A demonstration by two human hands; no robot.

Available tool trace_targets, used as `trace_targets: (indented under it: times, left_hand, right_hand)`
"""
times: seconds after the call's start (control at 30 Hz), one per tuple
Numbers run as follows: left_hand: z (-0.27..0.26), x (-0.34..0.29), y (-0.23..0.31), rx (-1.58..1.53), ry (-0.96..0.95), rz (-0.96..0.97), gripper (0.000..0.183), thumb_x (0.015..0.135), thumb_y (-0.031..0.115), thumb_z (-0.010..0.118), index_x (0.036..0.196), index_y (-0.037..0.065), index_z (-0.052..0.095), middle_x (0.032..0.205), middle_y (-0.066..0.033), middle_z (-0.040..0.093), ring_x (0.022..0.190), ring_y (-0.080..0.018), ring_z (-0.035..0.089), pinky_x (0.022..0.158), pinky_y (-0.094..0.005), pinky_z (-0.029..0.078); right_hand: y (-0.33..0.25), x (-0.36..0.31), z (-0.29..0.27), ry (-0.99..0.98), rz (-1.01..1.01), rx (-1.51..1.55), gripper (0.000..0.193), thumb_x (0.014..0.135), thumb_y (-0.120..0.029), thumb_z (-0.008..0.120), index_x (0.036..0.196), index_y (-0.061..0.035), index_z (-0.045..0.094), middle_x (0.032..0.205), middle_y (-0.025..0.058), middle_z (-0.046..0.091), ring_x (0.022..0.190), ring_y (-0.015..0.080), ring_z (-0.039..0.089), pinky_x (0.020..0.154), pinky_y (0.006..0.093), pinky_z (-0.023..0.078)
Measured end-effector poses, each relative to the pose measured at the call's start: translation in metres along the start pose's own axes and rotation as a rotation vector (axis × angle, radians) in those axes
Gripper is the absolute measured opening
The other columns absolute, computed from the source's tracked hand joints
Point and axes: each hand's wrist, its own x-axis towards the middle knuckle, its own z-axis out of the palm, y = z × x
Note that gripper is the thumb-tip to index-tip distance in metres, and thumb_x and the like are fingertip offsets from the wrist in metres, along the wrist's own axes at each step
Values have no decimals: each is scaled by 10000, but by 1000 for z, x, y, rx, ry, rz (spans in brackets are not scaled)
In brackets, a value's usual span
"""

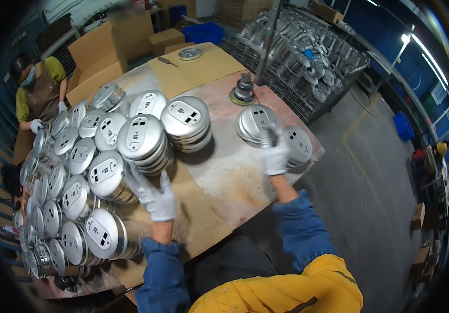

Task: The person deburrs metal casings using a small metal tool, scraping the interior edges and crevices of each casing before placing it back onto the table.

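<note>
One white-gloved right hand, its grip's closure indeterminable, is overlapping the near edge of a round silver metal disc stack lying ahead-left on the worn table, the white-gloved left hand spreading wide farther off.

This is a factory workshop: stacked round metal pieces crowd a stained table from left to centre, a cage bin heaped with metal parts stands upper right, strip lights beyond.

Round silver metal stacks left and right on my desk
Most stand to my left; two stand right, a round black power tool behind them.
</note>
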Motion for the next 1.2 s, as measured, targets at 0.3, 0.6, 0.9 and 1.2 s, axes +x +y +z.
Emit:
trace_targets:
  times: [0.3,0.6,0.9,1.2]
  left_hand:
    - [-18,-108,-9,-151,-329,-194,754,860,186,614,1452,6,183,1489,-241,183,1400,-386,144,1105,-473,231]
    - [4,-139,44,-645,-531,-416,905,767,274,739,1435,-13,198,1475,-252,195,1387,-370,195,1088,-445,288]
    - [28,-144,95,-701,-601,-300,1076,668,295,814,1424,-50,132,1453,-293,171,1355,-392,232,1075,-439,297]
    - [25,-146,75,-698,-398,-585,1085,633,168,828,1421,-68,121,1415,-241,273,1282,-318,363,1083,-382,284]
  right_hand:
    - [156,115,-120,-334,900,54,353,837,-369,666,1058,-94,653,926,48,662,781,168,606,656,315,490]
    - [130,85,-114,-762,1092,416,473,904,-417,576,1198,-47,594,1118,106,649,978,213,630,825,341,502]
    - [84,-5,-82,-822,882,357,500,852,-462,633,1094,-25,666,863,42,666,677,116,577,546,258,452]
    - [8,-51,-53,-1077,436,75,521,847,-488,625,1109,-39,653,761,118,660,713,139,599,670,298,488]
